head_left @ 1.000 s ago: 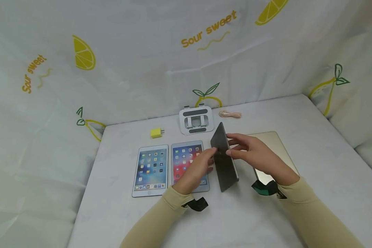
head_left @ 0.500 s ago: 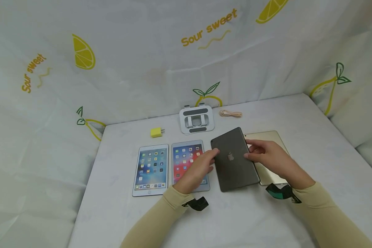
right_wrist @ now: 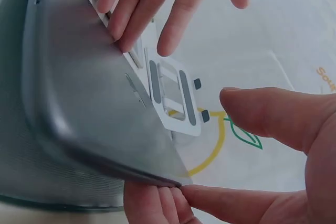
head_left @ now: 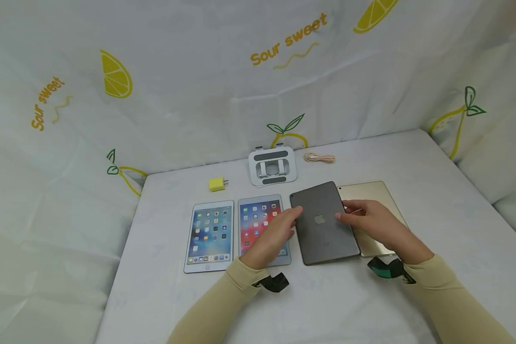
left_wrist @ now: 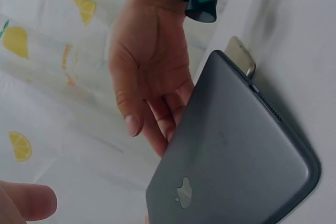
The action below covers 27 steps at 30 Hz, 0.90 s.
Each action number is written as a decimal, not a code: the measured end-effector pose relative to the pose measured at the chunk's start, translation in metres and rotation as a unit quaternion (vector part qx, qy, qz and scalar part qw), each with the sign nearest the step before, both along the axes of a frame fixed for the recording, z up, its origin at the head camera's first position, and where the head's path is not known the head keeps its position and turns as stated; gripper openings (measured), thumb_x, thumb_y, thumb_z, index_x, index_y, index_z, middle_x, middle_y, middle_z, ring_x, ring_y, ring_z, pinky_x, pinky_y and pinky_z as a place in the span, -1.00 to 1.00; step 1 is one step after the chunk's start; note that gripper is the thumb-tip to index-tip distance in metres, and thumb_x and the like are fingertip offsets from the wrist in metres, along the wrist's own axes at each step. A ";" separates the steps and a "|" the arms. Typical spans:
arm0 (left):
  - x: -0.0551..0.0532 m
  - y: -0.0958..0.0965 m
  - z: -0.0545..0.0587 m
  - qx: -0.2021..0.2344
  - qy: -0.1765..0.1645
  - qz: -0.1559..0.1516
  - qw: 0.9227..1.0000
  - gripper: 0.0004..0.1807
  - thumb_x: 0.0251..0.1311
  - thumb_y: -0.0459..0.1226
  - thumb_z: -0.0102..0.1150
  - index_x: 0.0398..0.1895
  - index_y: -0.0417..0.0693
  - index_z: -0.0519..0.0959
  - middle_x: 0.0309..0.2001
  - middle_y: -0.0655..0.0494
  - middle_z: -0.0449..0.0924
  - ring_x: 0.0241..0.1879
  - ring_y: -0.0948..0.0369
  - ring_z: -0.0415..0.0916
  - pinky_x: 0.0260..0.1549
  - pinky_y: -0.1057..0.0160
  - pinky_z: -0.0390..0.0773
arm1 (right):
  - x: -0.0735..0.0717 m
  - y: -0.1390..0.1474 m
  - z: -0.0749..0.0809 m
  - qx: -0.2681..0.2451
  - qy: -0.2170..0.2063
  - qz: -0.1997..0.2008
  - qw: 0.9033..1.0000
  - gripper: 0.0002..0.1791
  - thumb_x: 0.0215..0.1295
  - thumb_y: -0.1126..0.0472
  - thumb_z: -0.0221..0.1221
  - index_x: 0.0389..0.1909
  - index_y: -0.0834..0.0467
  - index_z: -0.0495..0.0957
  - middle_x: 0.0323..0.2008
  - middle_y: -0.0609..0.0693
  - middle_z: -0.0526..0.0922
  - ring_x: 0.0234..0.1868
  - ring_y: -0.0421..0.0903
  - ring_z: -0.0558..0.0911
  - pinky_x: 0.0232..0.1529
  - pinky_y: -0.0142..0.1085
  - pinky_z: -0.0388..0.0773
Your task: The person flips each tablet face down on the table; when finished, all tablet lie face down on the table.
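A dark grey tablet point(head_left: 324, 239) lies back up between my hands, its logo showing and its right edge overlapping a gold tablet point(head_left: 373, 241). At its left edge is my left hand point(head_left: 272, 236); in the right wrist view the left fingers point(right_wrist: 176, 19) are straight, with tips right at the tablet. My right hand point(head_left: 375, 222) is at the opposite edge. In the right wrist view, the right fingertips point(right_wrist: 152, 203) sit under that edge and the right thumb point(right_wrist: 273, 116) is raised off it. The left thumb point(left_wrist: 31, 200) also stands apart from the tablet.
Two tablets with lit screens lie left of my hands: a white one point(head_left: 210, 239) and one with a red-blue screen point(head_left: 253, 224), partly behind my left hand. Farther back are a yellow charger plug point(head_left: 216, 184), a white folding stand point(head_left: 272, 155) and a coiled pink cable point(head_left: 320, 158).
The grey tablet has swung from nearly upright on its edge down to the right, back up. My right hand moved right and slightly down with it; my left hand barely moved.
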State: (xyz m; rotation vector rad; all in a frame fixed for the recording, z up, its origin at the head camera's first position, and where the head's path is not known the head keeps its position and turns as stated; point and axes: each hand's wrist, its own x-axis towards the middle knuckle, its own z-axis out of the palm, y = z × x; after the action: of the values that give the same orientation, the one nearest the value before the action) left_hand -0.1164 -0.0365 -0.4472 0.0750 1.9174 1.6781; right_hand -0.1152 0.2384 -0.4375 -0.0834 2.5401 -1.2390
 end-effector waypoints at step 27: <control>0.002 0.000 0.001 -0.074 0.051 0.009 0.996 -0.29 0.63 0.20 -0.12 0.66 0.09 0.36 0.68 0.02 0.23 0.68 -0.05 0.17 0.64 -0.23 0.25 | 0.011 -0.016 -0.001 0.018 -0.036 0.005 0.999 -0.09 0.45 -0.17 0.36 0.55 0.36 0.36 0.36 0.42 0.57 0.33 0.32 0.61 0.21 0.12 0.68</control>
State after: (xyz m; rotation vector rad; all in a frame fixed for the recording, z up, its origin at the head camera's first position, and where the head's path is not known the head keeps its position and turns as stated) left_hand -0.1139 -0.0366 -0.4462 0.0884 2.1191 1.5643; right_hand -0.1038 0.2226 -0.4387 -0.0429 2.4960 -1.1694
